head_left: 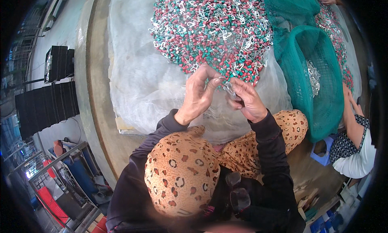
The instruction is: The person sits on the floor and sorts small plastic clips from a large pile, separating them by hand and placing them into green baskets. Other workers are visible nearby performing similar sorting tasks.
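The left hand (198, 96) and the right hand (248, 99) are being held close together at the near edge of the pile (214, 31) of red, green and white bits, small silvery pieces (229, 89) being pinched between the fingertips of both. Judging by the grip, the pieces are being joined or checked; fine fingertip alignment is probably being called for next. Beneath the pile, a pale sheet (135, 85) is being covered; to its right, white hooks (313, 78) are being held in a green net (323, 116)

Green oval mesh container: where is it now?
In the head view, the green oval mesh container is at right, between the person's right hand and a co-worker's bare forearm.
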{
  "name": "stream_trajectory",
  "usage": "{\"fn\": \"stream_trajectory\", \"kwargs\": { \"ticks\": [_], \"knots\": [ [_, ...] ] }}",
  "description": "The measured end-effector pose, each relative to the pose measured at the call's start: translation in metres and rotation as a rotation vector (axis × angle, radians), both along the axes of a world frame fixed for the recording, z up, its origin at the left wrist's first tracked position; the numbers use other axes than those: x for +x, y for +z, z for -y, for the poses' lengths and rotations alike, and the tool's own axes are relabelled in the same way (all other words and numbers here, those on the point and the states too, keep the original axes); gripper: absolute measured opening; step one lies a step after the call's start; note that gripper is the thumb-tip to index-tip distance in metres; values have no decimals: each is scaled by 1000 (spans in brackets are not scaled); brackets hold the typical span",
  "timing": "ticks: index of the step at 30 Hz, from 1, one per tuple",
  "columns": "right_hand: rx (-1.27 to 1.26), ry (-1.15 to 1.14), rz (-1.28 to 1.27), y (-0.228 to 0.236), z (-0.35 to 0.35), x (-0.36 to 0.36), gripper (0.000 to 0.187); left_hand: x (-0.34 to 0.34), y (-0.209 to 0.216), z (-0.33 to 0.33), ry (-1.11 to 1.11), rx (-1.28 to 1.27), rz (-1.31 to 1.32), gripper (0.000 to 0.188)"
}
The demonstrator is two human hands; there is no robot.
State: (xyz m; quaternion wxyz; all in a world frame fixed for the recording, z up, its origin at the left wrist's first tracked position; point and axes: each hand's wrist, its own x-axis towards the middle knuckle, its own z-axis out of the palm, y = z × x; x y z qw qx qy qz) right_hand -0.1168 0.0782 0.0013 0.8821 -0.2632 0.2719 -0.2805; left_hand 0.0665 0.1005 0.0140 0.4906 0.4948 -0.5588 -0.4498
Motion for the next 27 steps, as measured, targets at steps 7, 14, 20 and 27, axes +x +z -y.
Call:
{"fn": "stream_trajectory", "kwargs": {
  "ticks": [7,14,20,27],
  "knots": [
    [-366,-123,-87,-2,4,-13,18,1,7,7,-264,-424,214,11],
    [-370,-184,-237,13,1,-6,26,-1,-1,-1,-261,-87,-61,12],
    [-514,-170,-419,21,0,-3,29,-2,-6,-3,-183,-37,-81,14],
    [-983,-284,-718,19,-5,4,27,-1,-17,6,-156,335,-709,16]
  ]
}}
